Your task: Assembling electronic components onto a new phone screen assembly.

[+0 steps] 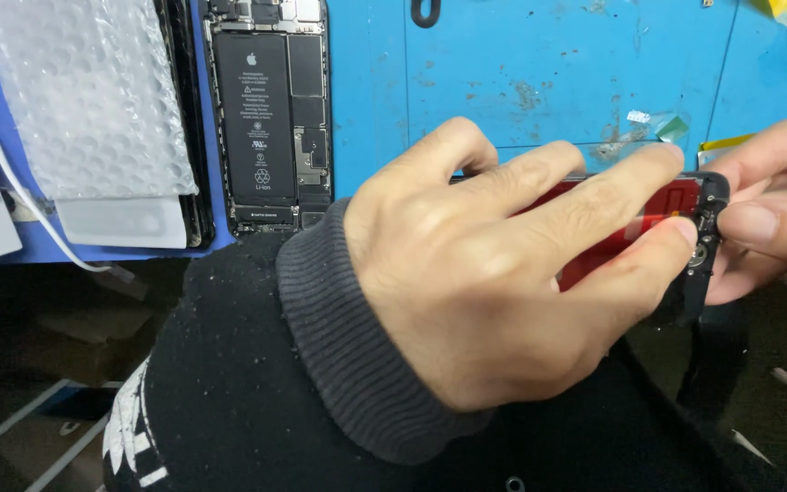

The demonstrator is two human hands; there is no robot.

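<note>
Head view: the left hand (pixel 485 273) gripped a red-backed phone screen panel (pixel 676 205) above the blue work mat (pixel 548 73), fingers closed along its edge. The right hand (pixel 771 205) pinched small parts at the panel's top end. A slip there could have torn the parts or dropped the panel. The left hand hid most of it. An opened phone (pixel 270 114) and bubble wrap (pixel 84 91) lay well apart, upper left.
</note>
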